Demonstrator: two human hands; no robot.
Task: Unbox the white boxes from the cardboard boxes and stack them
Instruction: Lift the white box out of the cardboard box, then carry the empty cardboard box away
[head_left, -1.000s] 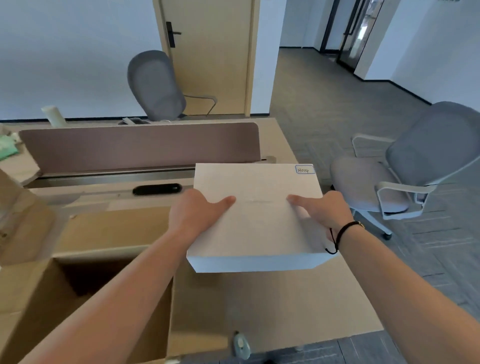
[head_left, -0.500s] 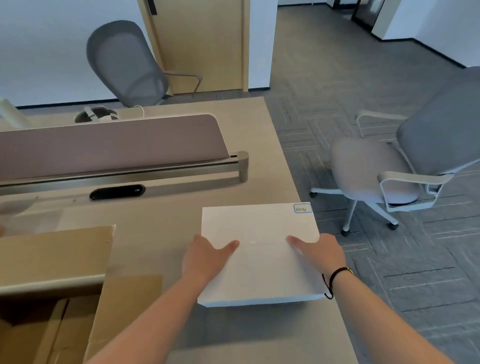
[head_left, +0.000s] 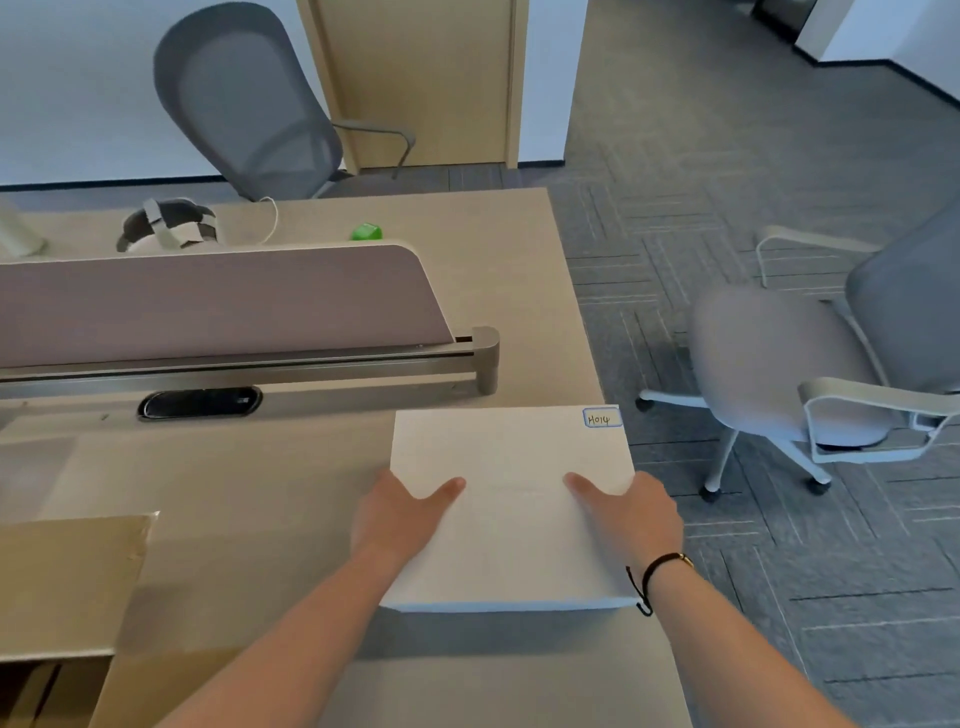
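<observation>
Currently both hands grip one white box (head_left: 511, 499): left hand (head_left: 397, 517) on its left edge, right hand (head_left: 631, 514) on its right edge, thumbs laid flat on the lid, other fingers hidden over the sides. Box sits at the desk (head_left: 249, 499) right edge; whether it rests on the surface or is just above it, can't tell. Handwritten label (head_left: 602, 418) at its far right corner, beyond the right hand. Cardboard box (head_left: 67, 582) flap left of the left hand. Past the hands: divider panel (head_left: 218, 301), black headset (head_left: 166, 226), green object (head_left: 366, 231). Grey office chair (head_left: 831, 358) right of the right hand.
</observation>
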